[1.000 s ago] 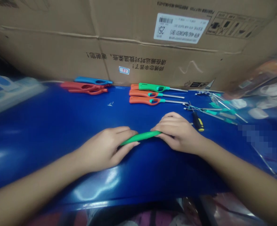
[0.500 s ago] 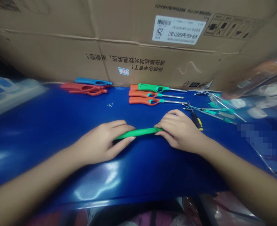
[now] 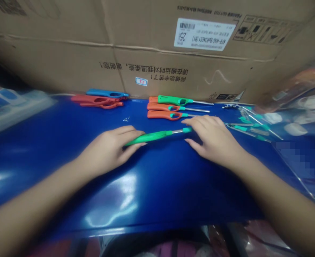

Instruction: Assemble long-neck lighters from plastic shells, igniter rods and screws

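Observation:
My left hand [image 3: 110,148] is closed round the green handle of a long-nosed lighter [image 3: 152,136], which lies roughly level above the blue table. A short length of metal tube shows beyond the handle, with a teal piece on it. My right hand [image 3: 211,137] is at that teal end, its thumb below and forefinger above, spread apart. Whether its other fingers touch the tube is hidden. Behind the hands lie a green lighter [image 3: 170,99] and several orange lighters [image 3: 160,114] with metal tubes.
Red handle shells [image 3: 101,102] and a blue one [image 3: 104,93] lie at the back left. Small pale pins [image 3: 126,119] are scattered near them. Metal tubes with teal parts and wires [image 3: 250,125] lie at the right. A cardboard box [image 3: 157,53] walls off the back.
My right hand has let go of the handle's end and moved up and right, its thumb and forefinger opening. The tube and teal piece now show. My left hand has shifted slightly up and left.

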A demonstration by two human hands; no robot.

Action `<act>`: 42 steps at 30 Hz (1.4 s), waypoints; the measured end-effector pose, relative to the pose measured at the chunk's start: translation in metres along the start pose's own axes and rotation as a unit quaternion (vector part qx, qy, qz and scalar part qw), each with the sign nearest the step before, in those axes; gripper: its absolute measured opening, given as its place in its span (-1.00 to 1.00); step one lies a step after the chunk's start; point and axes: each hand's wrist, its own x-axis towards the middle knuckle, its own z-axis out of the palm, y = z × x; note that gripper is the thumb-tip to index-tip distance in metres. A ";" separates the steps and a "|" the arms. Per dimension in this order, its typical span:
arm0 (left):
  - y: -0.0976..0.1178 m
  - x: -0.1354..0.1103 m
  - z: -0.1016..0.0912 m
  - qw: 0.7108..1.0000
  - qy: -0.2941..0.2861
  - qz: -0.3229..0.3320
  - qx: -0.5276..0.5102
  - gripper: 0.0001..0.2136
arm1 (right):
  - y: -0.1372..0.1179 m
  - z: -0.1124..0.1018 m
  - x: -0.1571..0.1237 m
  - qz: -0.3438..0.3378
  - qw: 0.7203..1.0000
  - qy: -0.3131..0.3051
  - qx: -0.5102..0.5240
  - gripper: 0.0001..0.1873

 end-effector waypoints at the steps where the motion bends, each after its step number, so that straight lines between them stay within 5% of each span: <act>1: -0.001 0.001 -0.001 1.000 -0.001 0.000 0.002 -0.70 | 0.002 0.001 0.000 0.005 1.000 0.004 -0.009 -0.65; 4: -0.001 0.001 -0.001 1.000 -0.010 0.009 -0.003 -0.70 | 0.007 0.001 0.000 -0.020 1.000 0.024 0.001 -0.92; 12: 0.009 -0.002 0.005 0.997 -0.026 0.035 -0.068 -0.74 | -0.009 0.002 -0.001 -0.117 0.989 0.063 0.071 -0.84; 16: 0.015 0.000 0.007 0.987 -0.050 -0.020 -0.154 -0.79 | -0.014 0.005 -0.002 -0.152 0.984 0.041 0.083 -0.80; 18: 0.016 0.002 0.006 0.960 -0.089 -0.098 -0.245 -0.74 | -0.015 0.005 -0.002 -0.173 0.980 0.036 0.087 -0.78; 21: 0.015 0.004 0.005 0.868 -0.181 -0.228 -0.403 -0.60 | -0.017 0.003 -0.002 -0.199 0.974 0.056 0.093 -0.80; 23: 0.014 0.004 0.004 0.811 -0.217 -0.275 -0.468 -0.57 | -0.020 0.001 -0.003 -0.205 0.972 0.070 0.091 -0.81; 25: 0.015 0.003 0.004 0.795 -0.221 -0.283 -0.489 -0.57 | -0.022 0.000 -0.004 -0.205 0.973 0.067 0.086 -0.81; 29: 0.020 -0.002 0.008 0.869 -0.173 -0.227 -0.404 -0.62 | -0.025 0.000 -0.007 -0.207 0.971 0.034 0.117 -0.78; 34: 0.029 -0.009 0.009 0.959 -0.068 -0.082 -0.264 -0.82 | -0.027 0.001 -0.008 -0.201 0.966 -0.001 0.165 -0.74; 38: 0.031 -0.010 0.011 0.968 -0.039 -0.044 -0.243 -0.85 | -0.029 0.000 -0.008 -0.191 0.966 -0.009 0.173 -0.71; 42: 0.029 -0.009 0.013 0.946 -0.078 -0.113 -0.293 -0.81 | -0.031 0.002 -0.010 -0.181 0.967 0.008 0.177 -0.70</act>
